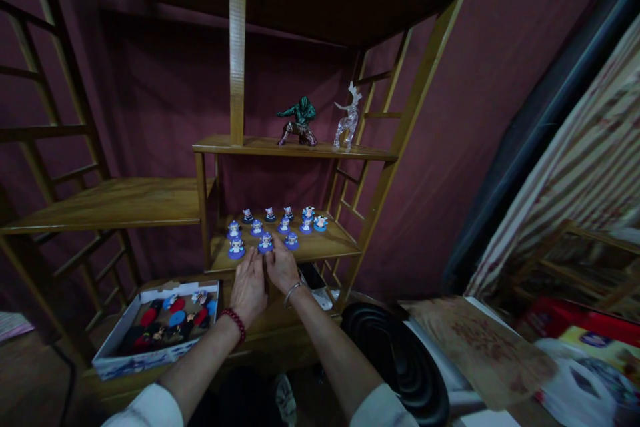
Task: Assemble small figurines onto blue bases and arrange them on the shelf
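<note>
Several small purple-and-white cartoon figurines on round purple bases stand in rows on the low wooden shelf. Both my hands meet at the front middle figurine. My left hand comes in from its left front, fingers pressed together and tips by the base. My right hand is at its right side, with fingertips close around it; the thumb side is partly hidden. Another purple figurine stands just right of my right fingers, and one more is left of my left hand.
Low at the left sits an open box of red, blue and dark figurines. A green-and-dark crouching figure and a clear deer stand on the shelf above. A black coiled item lies at lower right. Wooden posts frame the shelves.
</note>
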Demonstrator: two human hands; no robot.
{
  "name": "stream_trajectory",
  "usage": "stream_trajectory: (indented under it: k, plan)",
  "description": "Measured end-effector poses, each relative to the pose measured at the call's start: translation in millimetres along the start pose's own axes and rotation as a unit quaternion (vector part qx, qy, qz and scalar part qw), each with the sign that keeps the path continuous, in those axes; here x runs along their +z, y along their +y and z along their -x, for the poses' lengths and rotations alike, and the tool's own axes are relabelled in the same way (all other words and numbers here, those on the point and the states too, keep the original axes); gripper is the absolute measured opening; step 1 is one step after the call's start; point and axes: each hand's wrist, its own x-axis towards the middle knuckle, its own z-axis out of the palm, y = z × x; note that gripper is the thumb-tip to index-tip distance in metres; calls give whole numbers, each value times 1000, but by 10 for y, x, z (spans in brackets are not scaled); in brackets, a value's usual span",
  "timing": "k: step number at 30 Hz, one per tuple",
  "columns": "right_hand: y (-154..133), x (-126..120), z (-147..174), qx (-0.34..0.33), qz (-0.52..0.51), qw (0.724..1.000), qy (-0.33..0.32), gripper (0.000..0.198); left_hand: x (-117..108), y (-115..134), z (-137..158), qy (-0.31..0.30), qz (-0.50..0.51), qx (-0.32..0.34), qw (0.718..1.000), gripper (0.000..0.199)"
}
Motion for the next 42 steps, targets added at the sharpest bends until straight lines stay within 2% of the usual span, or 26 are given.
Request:
stream_trajectory:
  k: [7, 13, 24, 35, 42]
  plan:
    - [68, 13, -32, 27, 11, 999, -24, 53, -2, 33, -19, 7, -14, -5, 1000, 63]
    - [83, 7, -19, 19, 10, 999, -27, 53, 47, 8, 17, 37, -12, 9, 999, 58]
    - [116, 6, -38, 15, 8, 999, -39, 53, 40, 24, 16, 51, -12, 4, 999, 50]
    - [101, -8, -19, 2, 22, 999, -42, 54, 67, 9, 62, 54, -18, 15, 998, 53]
    - [147, 36, -21, -6, -17, 1000, -7, 51, 102, -34, 108, 52, -6, 33, 998, 66]
